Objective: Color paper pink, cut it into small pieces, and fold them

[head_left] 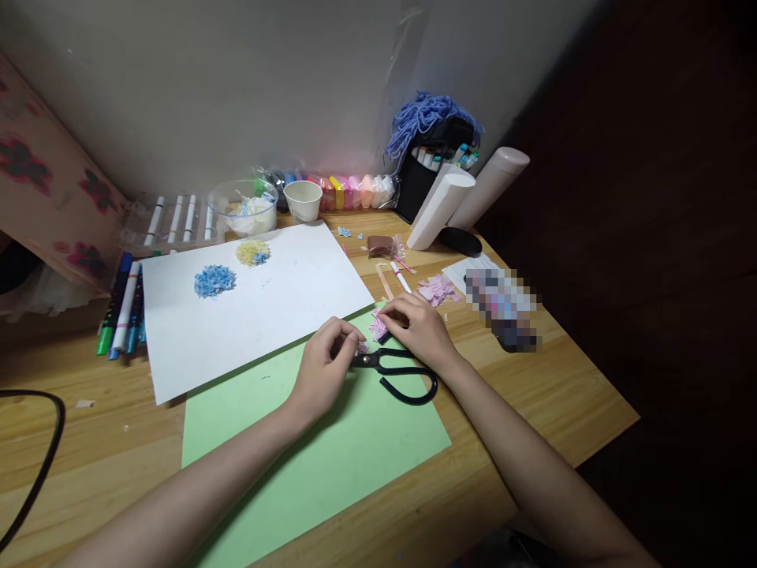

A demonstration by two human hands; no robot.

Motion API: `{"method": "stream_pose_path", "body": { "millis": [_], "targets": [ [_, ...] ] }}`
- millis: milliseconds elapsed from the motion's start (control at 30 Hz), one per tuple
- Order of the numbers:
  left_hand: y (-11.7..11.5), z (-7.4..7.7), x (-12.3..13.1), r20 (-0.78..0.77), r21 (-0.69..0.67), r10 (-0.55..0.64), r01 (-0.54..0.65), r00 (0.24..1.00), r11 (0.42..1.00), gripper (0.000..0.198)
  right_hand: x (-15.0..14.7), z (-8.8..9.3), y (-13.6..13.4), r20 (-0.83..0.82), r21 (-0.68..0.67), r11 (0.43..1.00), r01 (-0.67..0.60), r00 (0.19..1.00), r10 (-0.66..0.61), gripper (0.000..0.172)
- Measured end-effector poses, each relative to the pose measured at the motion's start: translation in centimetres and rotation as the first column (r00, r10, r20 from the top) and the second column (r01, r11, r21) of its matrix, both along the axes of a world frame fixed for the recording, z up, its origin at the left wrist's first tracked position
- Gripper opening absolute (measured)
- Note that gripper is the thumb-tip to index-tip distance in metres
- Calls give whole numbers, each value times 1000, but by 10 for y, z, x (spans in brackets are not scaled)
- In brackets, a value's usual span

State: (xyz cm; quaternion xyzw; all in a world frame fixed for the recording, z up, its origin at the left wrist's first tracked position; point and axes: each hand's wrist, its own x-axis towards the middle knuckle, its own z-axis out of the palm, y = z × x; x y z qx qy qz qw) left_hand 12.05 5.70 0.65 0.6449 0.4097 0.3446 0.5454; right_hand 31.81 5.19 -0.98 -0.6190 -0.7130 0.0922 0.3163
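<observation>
My left hand [331, 359] is closed in a pinch above the green sheet [266, 465], with a bit of pink crinkled paper [363, 347] at its fingertips. My right hand [417, 327] pinches a bunch of pink crinkled paper [377, 324]; its fingers partly hide the bunch. Between the hands lie black-handled scissors [408, 377], their blades mostly covered by my left hand. On the white sheet [266, 315] sit a clump of blue shreds [214, 281] and a yellow clump [252, 252] with some blue on it.
A pile of pink scraps [438, 289] lies right of a white marker [400, 278]. Behind stand a paper cup [303, 201], a clear bowl [236, 221] and a black pen holder [411, 189]. A blurred phone [502, 312] rests at right; several markers [124, 308] lie left.
</observation>
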Motion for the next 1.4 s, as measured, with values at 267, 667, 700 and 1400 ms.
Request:
{"method": "stream_pose_path", "body": {
  "millis": [267,667,700,1400],
  "targets": [
    [0,-3,2,-54,17,-7,8,998,1000,21,-8,8,-7,-487,-167,983,72,861,-146,16],
    [0,-3,3,-74,27,18,-16,997,1000,22,-26,16,-21,-358,-8,995,-95,930,85,8],
    [0,-3,3,-64,22,22,-21,998,1000,22,-25,17,-22,-329,13,995,-103,939,101,7],
    [0,-4,2,8,-49,-10,11,1000,999,24,-19,21,-25,73,260,934,-244,970,233,10]
  ]
}}
